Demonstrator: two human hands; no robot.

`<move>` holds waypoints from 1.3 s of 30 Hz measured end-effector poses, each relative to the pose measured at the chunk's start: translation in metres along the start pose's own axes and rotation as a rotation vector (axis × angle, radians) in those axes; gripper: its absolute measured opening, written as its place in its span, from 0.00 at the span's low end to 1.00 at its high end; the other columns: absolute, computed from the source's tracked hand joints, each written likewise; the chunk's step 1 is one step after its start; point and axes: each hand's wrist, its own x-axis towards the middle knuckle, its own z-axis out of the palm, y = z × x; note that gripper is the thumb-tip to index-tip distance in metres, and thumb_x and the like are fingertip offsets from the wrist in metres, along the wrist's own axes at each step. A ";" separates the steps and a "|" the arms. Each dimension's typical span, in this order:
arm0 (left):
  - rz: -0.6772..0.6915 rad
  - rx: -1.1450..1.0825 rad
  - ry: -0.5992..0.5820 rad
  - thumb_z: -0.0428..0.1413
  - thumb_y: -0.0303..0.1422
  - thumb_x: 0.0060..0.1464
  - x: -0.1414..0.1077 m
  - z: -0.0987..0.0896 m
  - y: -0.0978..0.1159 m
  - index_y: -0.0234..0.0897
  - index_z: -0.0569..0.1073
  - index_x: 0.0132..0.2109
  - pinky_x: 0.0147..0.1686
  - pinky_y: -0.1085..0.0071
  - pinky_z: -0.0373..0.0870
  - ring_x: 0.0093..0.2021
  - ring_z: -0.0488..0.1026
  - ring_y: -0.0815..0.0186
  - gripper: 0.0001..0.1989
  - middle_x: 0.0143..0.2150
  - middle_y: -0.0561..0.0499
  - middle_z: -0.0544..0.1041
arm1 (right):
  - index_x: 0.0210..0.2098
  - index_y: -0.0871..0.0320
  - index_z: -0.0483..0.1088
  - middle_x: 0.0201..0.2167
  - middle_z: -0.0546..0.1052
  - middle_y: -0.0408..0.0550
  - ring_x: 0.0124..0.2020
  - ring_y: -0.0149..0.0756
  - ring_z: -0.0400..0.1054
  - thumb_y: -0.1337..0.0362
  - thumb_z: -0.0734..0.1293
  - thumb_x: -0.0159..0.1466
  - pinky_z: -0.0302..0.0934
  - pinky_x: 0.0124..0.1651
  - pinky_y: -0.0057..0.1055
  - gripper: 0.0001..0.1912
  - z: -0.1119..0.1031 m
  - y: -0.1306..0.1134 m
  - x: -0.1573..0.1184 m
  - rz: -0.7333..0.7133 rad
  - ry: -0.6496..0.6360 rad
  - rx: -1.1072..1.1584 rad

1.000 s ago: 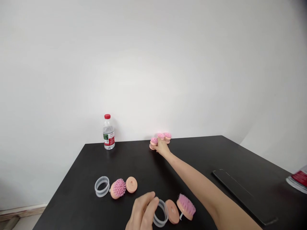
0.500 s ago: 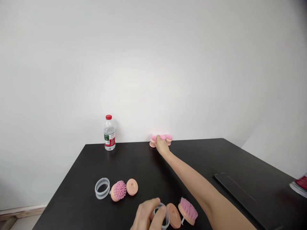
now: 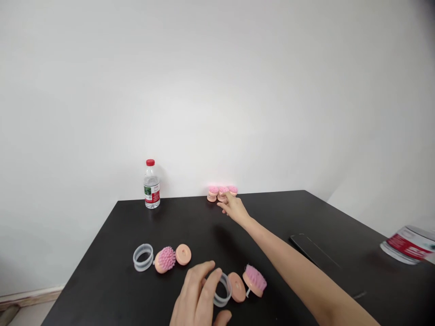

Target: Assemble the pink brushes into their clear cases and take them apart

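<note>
Near the wall, three pink-bristled brushes on peach bases (image 3: 212, 194) stand in a row. My right hand (image 3: 234, 208) is just in front of them with its fingers apart and nothing in them. At the near edge, my left hand (image 3: 199, 296) has its fingers spread beside a clear ring (image 3: 222, 290); whether it touches the ring cannot be made out. Right of that ring lie a peach disc (image 3: 237, 287) and a pink brush head (image 3: 254, 280) tilted on its side. Further left are another clear ring (image 3: 143, 257), a pink brush head (image 3: 165, 259) and a peach disc (image 3: 183, 254).
A water bottle with a red cap (image 3: 152, 185) stands at the back left of the black table (image 3: 190, 222). A dark flat object (image 3: 312, 253) lies under and beyond my right forearm. Another labelled bottle (image 3: 409, 244) is at the right edge.
My right hand has let go of the brushes by the wall and drawn back slightly. My left hand has opened beside the near ring. The view has shifted a little.
</note>
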 end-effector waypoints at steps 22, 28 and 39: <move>-0.125 -0.020 -0.409 0.60 0.23 0.47 0.001 0.019 -0.016 0.39 0.67 0.58 0.54 0.45 0.74 0.60 0.71 0.47 0.29 0.60 0.38 0.72 | 0.50 0.54 0.75 0.49 0.77 0.50 0.49 0.45 0.71 0.54 0.78 0.49 0.64 0.53 0.42 0.30 -0.057 0.004 -0.144 -0.336 -0.437 0.206; -0.233 -0.094 -0.408 0.58 0.22 0.49 0.006 0.015 -0.016 0.40 0.71 0.48 0.51 0.50 0.75 0.54 0.75 0.51 0.19 0.52 0.43 0.77 | 0.30 0.59 0.74 0.31 0.76 0.48 0.44 0.47 0.69 0.51 0.78 0.50 0.61 0.50 0.44 0.19 -0.022 -0.024 -0.158 -0.616 -0.382 -0.257; -0.480 -0.327 -0.364 0.56 0.27 0.53 0.024 -0.005 -0.009 0.42 0.69 0.47 0.46 0.58 0.74 0.44 0.75 0.58 0.13 0.44 0.49 0.74 | 0.44 0.59 0.72 0.40 0.78 0.49 0.47 0.42 0.68 0.65 0.69 0.65 0.60 0.52 0.38 0.09 -0.037 -0.037 -0.164 -0.608 -0.318 -0.129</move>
